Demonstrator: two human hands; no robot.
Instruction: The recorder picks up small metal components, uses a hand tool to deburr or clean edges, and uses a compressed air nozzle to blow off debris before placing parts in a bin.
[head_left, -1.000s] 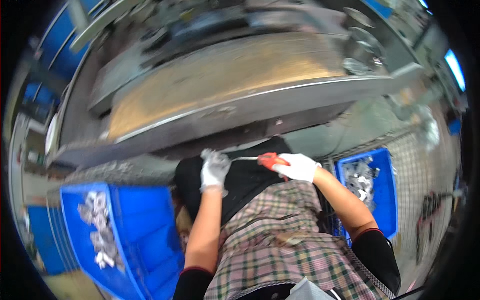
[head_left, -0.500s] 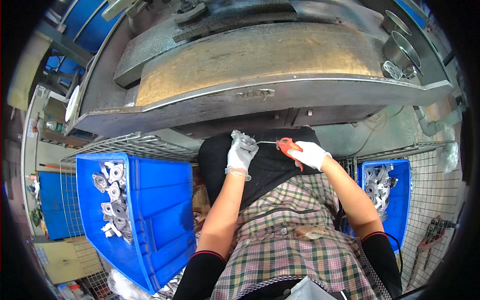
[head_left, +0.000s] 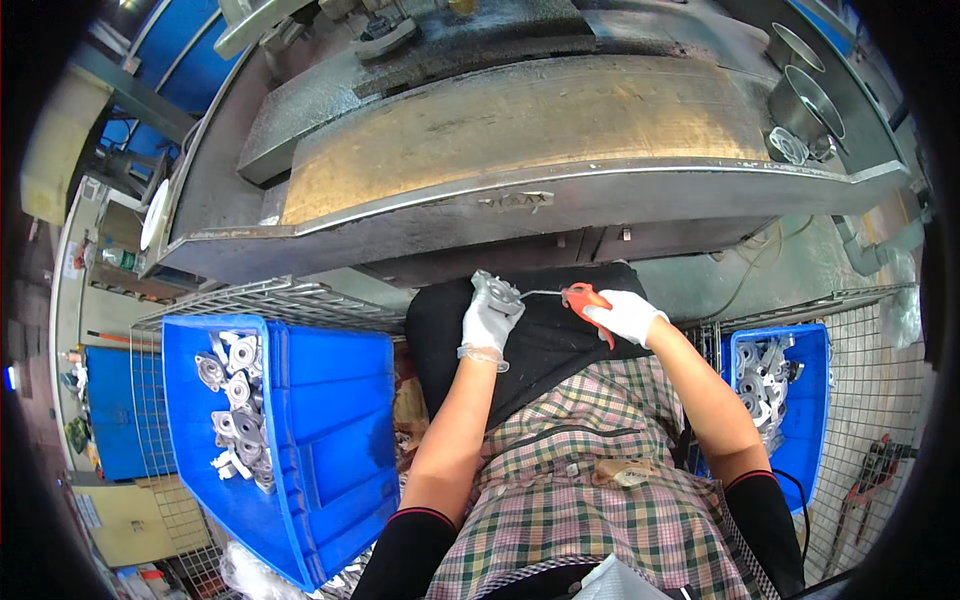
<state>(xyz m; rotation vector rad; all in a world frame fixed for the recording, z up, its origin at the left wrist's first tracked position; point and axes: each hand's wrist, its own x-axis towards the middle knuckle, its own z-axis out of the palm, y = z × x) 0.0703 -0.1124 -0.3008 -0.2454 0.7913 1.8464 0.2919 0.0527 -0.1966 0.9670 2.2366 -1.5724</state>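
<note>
My left hand (head_left: 490, 325), in a white glove, is closed round a small grey cast metal part (head_left: 497, 291) above my lap. My right hand (head_left: 628, 318), also gloved in white, grips a red-orange air blow gun (head_left: 583, 299). Its thin, bent metal nozzle (head_left: 543, 293) reaches left toward the part, and its tip is at or very near the part's right side. My glove hides the lower portion of the casting.
A large blue bin (head_left: 335, 430) with similar castings (head_left: 240, 390) stands at left. A smaller blue bin (head_left: 822, 375) at right holds more castings. Ahead is a metal-edged workbench (head_left: 520, 205) with metal cups (head_left: 805, 103) on its right. Wire mesh (head_left: 870, 370) stands beside the right bin.
The whole view has shifted slightly, so everything sits a little lower and to the right. Both hands keep their grips, with the nozzle still directed at the casting.
</note>
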